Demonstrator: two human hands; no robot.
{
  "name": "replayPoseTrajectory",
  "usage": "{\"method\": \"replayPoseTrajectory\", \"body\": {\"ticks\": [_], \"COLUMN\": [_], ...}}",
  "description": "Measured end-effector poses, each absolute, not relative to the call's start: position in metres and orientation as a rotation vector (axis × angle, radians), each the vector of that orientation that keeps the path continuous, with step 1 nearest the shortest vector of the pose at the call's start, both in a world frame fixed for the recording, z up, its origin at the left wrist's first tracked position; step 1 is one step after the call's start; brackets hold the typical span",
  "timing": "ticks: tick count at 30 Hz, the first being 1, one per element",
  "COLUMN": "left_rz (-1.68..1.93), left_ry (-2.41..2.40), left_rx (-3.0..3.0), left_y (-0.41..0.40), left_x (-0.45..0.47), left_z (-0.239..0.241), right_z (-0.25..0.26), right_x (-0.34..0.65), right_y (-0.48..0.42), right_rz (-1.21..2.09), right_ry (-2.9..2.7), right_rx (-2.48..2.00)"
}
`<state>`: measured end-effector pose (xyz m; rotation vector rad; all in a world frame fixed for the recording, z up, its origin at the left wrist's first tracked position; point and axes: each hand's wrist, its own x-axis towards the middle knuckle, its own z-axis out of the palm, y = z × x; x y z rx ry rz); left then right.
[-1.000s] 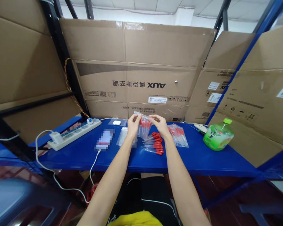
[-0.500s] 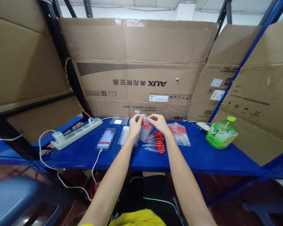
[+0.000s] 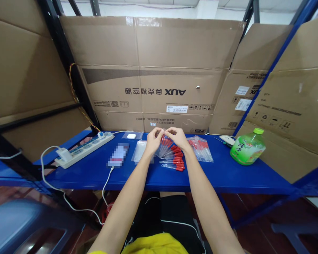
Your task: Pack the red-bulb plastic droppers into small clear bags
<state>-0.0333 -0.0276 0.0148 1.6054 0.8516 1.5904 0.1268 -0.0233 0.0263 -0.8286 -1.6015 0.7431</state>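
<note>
Both hands meet above the middle of the blue shelf (image 3: 222, 176). My left hand (image 3: 153, 140) and my right hand (image 3: 178, 138) pinch the top edge of a small clear plastic bag (image 3: 164, 147) with red-capped tubes inside, holding it upright just over the surface. Below them lies a loose row of red-capped clear tubes (image 3: 175, 161). A filled bag of the same tubes (image 3: 201, 149) rests to the right, and flat clear bags (image 3: 139, 151) lie to the left of my left wrist.
A phone (image 3: 118, 156) on a white cable lies left of the bags, with a white power strip (image 3: 82, 150) further left and a small white case (image 3: 131, 135) behind. A green bottle (image 3: 247, 147) stands at right. Cardboard boxes (image 3: 159, 77) wall the back.
My two hands have drawn closer together along the bag's top edge and dropped a little toward the shelf. The view has shifted slightly.
</note>
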Motion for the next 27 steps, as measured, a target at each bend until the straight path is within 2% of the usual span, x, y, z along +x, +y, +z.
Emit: {"method": "replayPoseTrajectory", "body": {"ticks": [8, 14, 27], "left_rz": [1.643, 1.545, 1.632], "left_ry": [0.852, 0.847, 0.88], "left_rx": [1.495, 1.681, 1.848], "left_y": [-0.027, -0.028, -0.029], "left_x": [-0.032, -0.032, -0.033], "left_z": [0.014, 0.012, 0.013], "right_z": [0.018, 0.012, 0.013], "right_x": [0.134, 0.134, 0.131], "right_y": [-0.026, -0.025, -0.032], "right_rz": [0.779, 0.728, 0.72], "right_ry": [-1.586, -1.621, -1.523], "right_rx": [-0.85, -0.859, -0.827]}}
